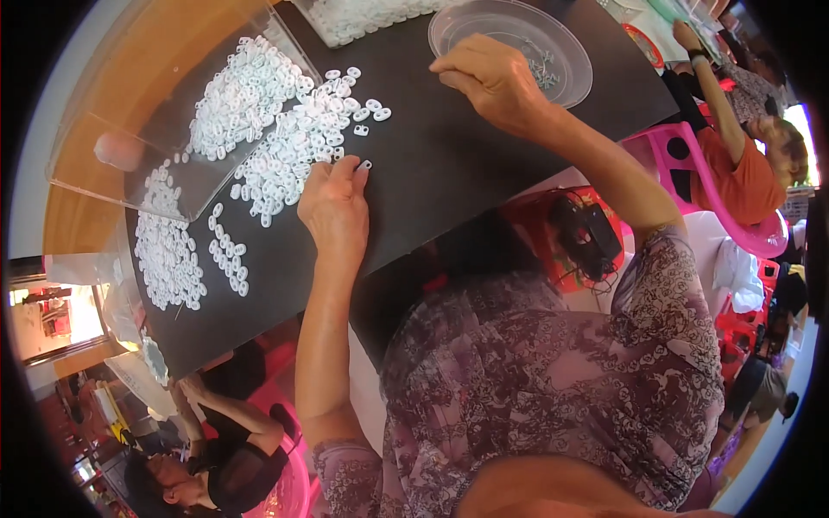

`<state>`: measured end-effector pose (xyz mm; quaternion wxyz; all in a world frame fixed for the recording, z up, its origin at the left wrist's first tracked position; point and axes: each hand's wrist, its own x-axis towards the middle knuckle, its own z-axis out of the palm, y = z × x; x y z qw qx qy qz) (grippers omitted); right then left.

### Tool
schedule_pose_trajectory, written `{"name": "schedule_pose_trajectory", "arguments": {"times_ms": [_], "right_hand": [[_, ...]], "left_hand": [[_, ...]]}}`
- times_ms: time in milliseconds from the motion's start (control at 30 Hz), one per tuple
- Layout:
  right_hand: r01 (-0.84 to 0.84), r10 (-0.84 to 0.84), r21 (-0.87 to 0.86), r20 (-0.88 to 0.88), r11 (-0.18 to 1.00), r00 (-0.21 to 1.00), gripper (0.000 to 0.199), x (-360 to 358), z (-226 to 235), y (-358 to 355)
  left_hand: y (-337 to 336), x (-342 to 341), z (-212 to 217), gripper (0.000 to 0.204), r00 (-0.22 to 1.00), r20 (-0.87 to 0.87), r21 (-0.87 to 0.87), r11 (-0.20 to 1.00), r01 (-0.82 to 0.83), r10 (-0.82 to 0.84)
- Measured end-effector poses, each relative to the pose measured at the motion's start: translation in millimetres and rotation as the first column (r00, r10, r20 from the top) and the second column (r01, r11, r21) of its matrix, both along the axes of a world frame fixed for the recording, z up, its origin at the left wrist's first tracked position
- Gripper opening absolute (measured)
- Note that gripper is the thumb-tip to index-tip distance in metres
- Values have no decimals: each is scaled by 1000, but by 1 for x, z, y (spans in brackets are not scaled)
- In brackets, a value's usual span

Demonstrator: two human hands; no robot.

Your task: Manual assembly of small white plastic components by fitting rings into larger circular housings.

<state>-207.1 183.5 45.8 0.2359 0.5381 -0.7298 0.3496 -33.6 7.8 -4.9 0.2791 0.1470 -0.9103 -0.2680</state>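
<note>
My left hand (pixel 335 207) is closed in a pinch at the near edge of a heap of small white oval plastic pieces (pixel 298 142), each with holes in it. One such white plastic piece (pixel 365 165) sticks out at its thumb and fingertip. Raised over the left side of a round clear plastic dish (pixel 577 82) is my right hand (pixel 492 82), thumb and fingers pressed together. Whatever its fingertips may hold is too small to make out. Several small thin greyish parts (pixel 542 71) lie in the dish.
A clear plastic panel or box (pixel 95 186) stands at the left, with more white pieces seen through and around it. A tray of white pieces (pixel 363 22) is at the back. Other people sit on pink chairs (pixel 673 147) at both sides of the black table (pixel 423 203).
</note>
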Motion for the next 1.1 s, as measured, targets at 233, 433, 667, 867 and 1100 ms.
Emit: {"name": "schedule_pose_trajectory", "arguments": {"times_ms": [233,433,667,867,1100], "right_hand": [[58,-53,-34,126,998,991,10,20,-4,34],[197,-190,-60,104,979,976,9,11,-14,64],[314,-331,137,123,939,936,10,-40,-26,76],[351,-399,517,-19,781,917,11,-66,-33,48],[319,-380,316,155,894,912,11,-80,-36,60]], "left_hand": [[11,-6,6,8,991,133,-154,987,48,-28],[18,5,16,8,978,182,-79,989,121,-105],[25,33,17,17,997,37,127,990,66,-72],[35,47,20,5,999,-11,454,890,41,-41],[40,53,23,9,991,-82,838,531,127,-107]]}}
